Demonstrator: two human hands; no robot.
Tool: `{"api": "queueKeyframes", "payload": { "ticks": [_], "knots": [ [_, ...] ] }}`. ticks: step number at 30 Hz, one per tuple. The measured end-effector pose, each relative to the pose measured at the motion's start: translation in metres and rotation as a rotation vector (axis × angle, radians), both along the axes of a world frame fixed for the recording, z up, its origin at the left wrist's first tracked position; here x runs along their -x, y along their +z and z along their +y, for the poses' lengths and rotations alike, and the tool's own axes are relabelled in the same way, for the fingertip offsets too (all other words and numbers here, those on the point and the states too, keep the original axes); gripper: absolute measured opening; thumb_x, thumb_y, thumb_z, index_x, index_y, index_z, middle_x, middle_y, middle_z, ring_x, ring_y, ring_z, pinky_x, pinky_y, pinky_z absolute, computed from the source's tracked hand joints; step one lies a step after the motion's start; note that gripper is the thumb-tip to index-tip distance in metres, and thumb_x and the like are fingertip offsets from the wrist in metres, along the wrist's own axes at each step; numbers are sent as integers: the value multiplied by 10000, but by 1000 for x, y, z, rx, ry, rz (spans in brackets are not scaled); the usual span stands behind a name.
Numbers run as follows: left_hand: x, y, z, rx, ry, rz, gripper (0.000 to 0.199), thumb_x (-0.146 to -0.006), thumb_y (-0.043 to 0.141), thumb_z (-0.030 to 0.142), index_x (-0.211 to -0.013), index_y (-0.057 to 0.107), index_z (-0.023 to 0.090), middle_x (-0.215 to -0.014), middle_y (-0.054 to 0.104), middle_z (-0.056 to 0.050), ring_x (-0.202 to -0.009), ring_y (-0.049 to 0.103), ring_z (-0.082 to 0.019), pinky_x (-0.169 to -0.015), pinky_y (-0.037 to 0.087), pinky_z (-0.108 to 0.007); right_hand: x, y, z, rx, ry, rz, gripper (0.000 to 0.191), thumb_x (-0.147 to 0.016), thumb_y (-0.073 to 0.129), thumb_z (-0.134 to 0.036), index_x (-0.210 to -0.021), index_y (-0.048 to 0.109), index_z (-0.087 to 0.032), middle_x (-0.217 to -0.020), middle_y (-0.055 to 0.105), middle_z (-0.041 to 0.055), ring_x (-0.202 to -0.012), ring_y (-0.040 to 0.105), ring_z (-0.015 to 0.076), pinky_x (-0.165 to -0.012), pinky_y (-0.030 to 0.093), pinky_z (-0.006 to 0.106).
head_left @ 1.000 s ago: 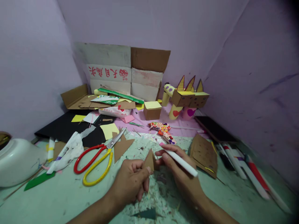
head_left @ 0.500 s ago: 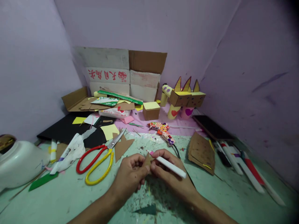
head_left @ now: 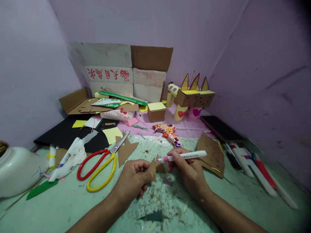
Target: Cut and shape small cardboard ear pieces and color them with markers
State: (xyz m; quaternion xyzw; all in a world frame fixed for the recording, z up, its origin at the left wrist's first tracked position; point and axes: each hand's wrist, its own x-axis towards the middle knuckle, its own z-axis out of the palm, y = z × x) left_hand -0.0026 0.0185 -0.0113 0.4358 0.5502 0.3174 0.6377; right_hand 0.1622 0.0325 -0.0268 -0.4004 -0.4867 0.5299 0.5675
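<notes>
My left hand (head_left: 136,178) pinches a small piece of brown cardboard (head_left: 152,168) with pointed upper corners, held just above the table. In my right hand (head_left: 188,168) is a white marker pen (head_left: 189,155) with a pink tip section, which points left at the cardboard's edge. Whether the tip touches the cardboard I cannot tell. Beside my left hand lie scissors (head_left: 102,168) with one red and one yellow handle, blades pointing away. A cut cardboard scrap (head_left: 126,152) is next to the blades. Beyond my right hand lies a flower-patterned glue gun (head_left: 167,132).
At the back stand a yellow-topped cardboard box (head_left: 156,113) and animal figures (head_left: 191,98) with pointed ears. A folded carton (head_left: 109,77) leans on the wall. Several markers (head_left: 243,158) and a cardboard piece (head_left: 211,155) lie right. A white pot (head_left: 21,171) stands left.
My right hand has drawn back to the right, away from the left fingers, and the marker has swung to nearly level. More of the cardboard piece now shows. The view has shifted slightly.
</notes>
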Motion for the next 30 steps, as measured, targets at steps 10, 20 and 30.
{"api": "queueKeyframes", "payload": {
  "ticks": [10, 20, 30],
  "knots": [
    [1, -2, -1, -2, 0, -9, 177, -613, 621, 316, -630, 586, 144, -385, 420, 61, -316, 307, -49, -315, 248, -168, 1, 4, -1, -35, -20, -128, 260, -815, 565, -380, -684, 612, -161, -530, 573, 1, -502, 531, 125, -512, 415, 237],
    [1, -2, -2, -30, -10, -35, 192, -626, 622, 325, -621, 589, 137, -394, 416, 59, -322, 304, -45, -319, 239, -167, 0, 0, -3, 15, 2, -161, 280, -794, 582, -396, -657, 617, -154, -488, 571, 1, -452, 507, 121, -461, 389, 226],
    [1, -1, -1, -15, -11, -31, 192, -621, 619, 322, -641, 624, 132, -396, 412, 56, -324, 305, -49, -322, 243, -174, 1, 5, -3, -68, -55, -183, 250, -822, 556, -374, -698, 631, -171, -540, 596, 9, -532, 543, 142, -541, 424, 249]
  ]
}}
